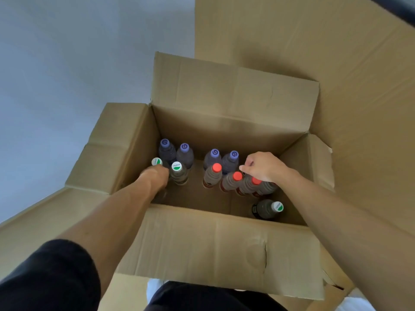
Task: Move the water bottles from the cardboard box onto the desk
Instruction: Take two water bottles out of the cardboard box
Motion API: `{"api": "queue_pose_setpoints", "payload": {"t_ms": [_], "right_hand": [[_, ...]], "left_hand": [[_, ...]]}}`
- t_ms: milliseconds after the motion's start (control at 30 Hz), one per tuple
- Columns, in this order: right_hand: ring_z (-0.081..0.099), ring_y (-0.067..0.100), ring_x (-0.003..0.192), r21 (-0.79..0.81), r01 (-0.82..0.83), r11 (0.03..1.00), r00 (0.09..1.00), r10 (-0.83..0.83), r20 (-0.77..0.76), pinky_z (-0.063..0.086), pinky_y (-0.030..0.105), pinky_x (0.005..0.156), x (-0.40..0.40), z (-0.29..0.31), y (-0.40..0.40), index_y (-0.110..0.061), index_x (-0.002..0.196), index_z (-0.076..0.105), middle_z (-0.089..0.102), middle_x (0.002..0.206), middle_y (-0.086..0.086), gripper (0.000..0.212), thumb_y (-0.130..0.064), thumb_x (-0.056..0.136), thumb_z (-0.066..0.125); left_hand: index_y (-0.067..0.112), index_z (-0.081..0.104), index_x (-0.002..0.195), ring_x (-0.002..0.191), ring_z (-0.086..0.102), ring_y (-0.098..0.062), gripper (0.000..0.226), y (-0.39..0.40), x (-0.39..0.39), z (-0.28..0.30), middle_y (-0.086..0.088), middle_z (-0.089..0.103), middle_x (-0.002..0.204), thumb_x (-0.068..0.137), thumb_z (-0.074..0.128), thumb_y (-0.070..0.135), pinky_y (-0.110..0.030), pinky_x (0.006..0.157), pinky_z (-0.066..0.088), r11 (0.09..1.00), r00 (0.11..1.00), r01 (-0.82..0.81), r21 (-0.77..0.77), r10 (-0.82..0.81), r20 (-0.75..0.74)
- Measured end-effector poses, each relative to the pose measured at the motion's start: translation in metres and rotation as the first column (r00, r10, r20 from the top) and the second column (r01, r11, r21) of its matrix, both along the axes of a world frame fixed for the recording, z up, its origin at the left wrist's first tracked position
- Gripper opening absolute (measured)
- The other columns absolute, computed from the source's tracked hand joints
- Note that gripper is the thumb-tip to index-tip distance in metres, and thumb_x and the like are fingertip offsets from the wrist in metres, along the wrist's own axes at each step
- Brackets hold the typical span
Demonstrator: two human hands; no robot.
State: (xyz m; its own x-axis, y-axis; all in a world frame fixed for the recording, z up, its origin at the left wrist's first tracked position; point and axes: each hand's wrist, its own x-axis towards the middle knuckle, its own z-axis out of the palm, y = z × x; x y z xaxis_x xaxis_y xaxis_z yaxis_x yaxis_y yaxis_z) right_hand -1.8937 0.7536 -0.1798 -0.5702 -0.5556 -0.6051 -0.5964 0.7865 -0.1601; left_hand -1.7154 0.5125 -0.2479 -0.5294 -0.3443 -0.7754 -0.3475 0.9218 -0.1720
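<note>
Now my left grip [155, 176] wraps a hidden bottle; my right grip [262, 166] hovers curled, empty, above red-capped bottles [231, 181]; full, heavy, slick, so I'd grasp their necks.

Single view only, head-worn, wide-angle. Looks steeply down and slightly forward into an open cardboard box [224, 243] from above its near wall. Close range — box fills the middle of the frame, near flap toward the bottom edge, far flap upright toward the top. Both forearms enter from the bottom corners, left hand [157, 176] and right hand [265, 167] inside the box. Edges bowed by lens distortion. No second view to compare overlap.
</note>
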Motion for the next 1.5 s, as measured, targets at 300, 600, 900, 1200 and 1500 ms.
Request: {"api": "queue_pose_setpoints", "payload": {"t_ms": [300,600,900,1200,1500], "right_hand": [[0.054,0.021,0.070,0.159,0.083,0.984,0.996,-0.086,0.014,0.040,0.032,0.063,-0.009,-0.022,0.033,-0.016,0.068,0.053,0.055,0.072,0.002,0.046,-0.051,0.098,0.051],[0.059,0.026,0.086,0.201,0.155,0.967,0.985,-0.166,0.041,0.045,0.034,0.073,0.001,-0.033,0.046,-0.015,0.090,0.063,0.062,0.091,0.006,0.034,-0.047,0.097,0.055],[0.065,0.027,0.099,0.328,0.089,0.940,0.988,-0.125,0.089,0.055,0.035,0.084,0.010,-0.044,0.064,-0.011,0.111,0.070,0.068,0.109,0.010,0.027,-0.033,0.095,0.064],[0.062,0.030,0.120,0.347,0.051,0.937,0.998,-0.058,0.011,0.049,0.035,0.097,0.017,-0.056,0.078,-0.007,0.123,0.066,0.064,0.130,0.015,0.032,-0.006,0.094,0.053],[0.059,0.032,0.124,0.382,-0.014,0.924,0.999,-0.001,0.041,0.048,0.038,0.101,0.021,-0.062,0.075,-0.010,0.128,0.062,0.060,0.135,0.015,0.034,-0.007,0.097,0.049]], "left_hand": [[0.011,0.056,0.134,0.123,0.058,-0.029,0.042,0.016,-0.008,-0.003,-0.010,0.059,0.134,0.092,0.063,0.016,-0.038,0.091,0.049,0.998,0.999,0.051,-0.043,-0.052,-0.011],[0.008,0.063,0.121,0.074,0.065,-0.022,0.040,0.044,-0.029,0.003,-0.011,0.067,0.108,0.081,0.072,0.008,-0.033,0.070,0.062,0.980,0.999,0.032,0.198,-0.028,-0.022],[0.016,0.063,0.109,0.100,0.065,-0.032,0.034,0.079,-0.048,-0.006,-0.011,0.066,0.111,0.079,0.078,0.021,-0.035,0.075,0.050,0.915,0.969,0.211,0.345,-0.149,-0.198],[0.023,0.051,0.095,0.103,0.063,-0.032,0.021,0.103,-0.062,-0.013,-0.009,0.065,0.112,0.082,0.067,0.017,-0.036,0.074,0.047,0.878,0.914,0.363,0.312,-0.272,-0.299],[0.019,0.053,0.129,0.113,0.061,-0.031,0.054,0.098,-0.059,-0.025,-0.007,0.057,0.131,0.081,0.077,0.025,-0.036,0.078,0.045,0.849,0.903,0.414,0.328,-0.337,-0.268]]}}
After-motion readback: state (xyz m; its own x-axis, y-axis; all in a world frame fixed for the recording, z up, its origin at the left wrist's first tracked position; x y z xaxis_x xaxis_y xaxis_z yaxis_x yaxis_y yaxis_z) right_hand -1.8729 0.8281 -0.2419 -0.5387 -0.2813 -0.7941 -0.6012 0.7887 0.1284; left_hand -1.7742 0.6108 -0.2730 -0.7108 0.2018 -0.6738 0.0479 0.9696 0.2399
